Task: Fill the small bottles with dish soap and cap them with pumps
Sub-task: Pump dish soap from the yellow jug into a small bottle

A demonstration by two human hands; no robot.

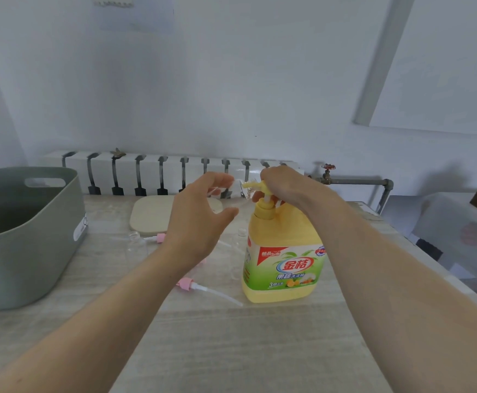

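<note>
**Now: small bottle up at the soap nozzle**

Left hand (200, 214) is up off the worktop (260, 350), fingers and thumb curled round a clear small bottle (231, 191). It's blurred and see-through, but its mouth sits right at the yellow nozzle. Right hand (282, 185) is clamped over the pump head (260, 185) of the big yellow dish soap bottle (282, 265), fingers curled down around it. That bottle stands upright, mid-right on the worktop.

Just beside its left shoulder stands a second small bottle (242, 232), uncapped. A third small bottle (136, 245) stands farther left, near a far pink pump (160, 238) lying on its side. A near pink pump (187, 283) lies closer in, its white tube pointing toward the soap bottle's base.

Behind them, a beige mat (149, 214) lies flat. On the left sits a grey-green tub (47, 251). A white radiator (152, 171) runs along the wall, with a red-handled valve (328, 168) at its right.
</note>
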